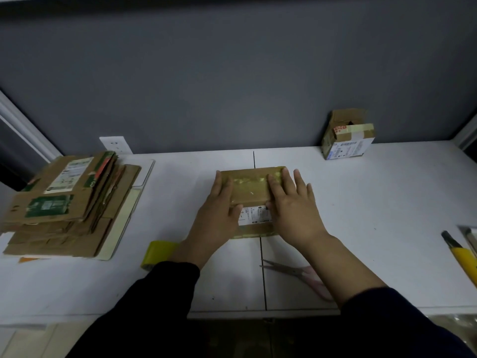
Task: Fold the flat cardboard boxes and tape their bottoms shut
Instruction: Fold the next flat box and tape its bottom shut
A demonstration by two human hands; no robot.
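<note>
Cardboard box (251,188) on the desk (361,202) points lengthwise away, left hand (219,210) and right hand (294,208) pressing it flat-fingered.

Label print on box (254,200) too small to read, tape roll (157,254) half behind left sleeve, yellow-handled tool (462,257) cropped at right edge.

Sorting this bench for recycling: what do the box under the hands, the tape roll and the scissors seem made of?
Box: brown cardboard, matt, with glossy tape glinting across its top and a white paper label. Tape roll: yellowish, shiny, probably plastic film. Scissors: grey blades look metal; pale pink handles, likely plastic.
</note>
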